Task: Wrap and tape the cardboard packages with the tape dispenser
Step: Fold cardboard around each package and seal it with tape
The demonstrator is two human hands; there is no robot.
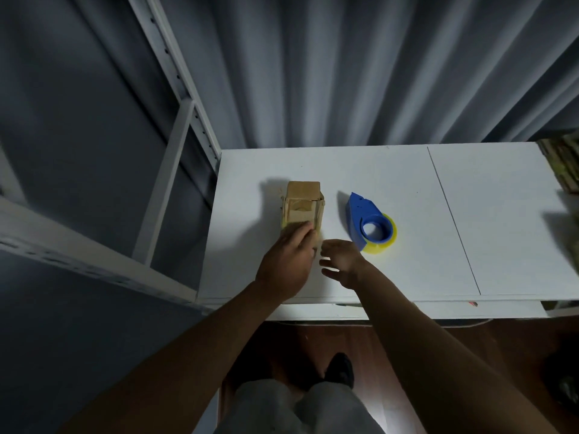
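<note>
A small brown cardboard package (302,203) with tape strips on it lies on the white table (391,173), left of centre. My left hand (288,261) rests on the package's near end, fingers laid over its top. My right hand (343,261) hovers just right of the package with fingers spread and holds nothing. A blue tape dispenser (365,217) with a yellow tape roll (377,247) lies on the table right of the package, close beyond my right hand.
A white metal shelf frame (175,170) stands left of the table. Grey curtains (344,73) hang behind. A stack of things (560,164) sits at the table's far right edge. A thin seam (454,220) crosses the tabletop on the right.
</note>
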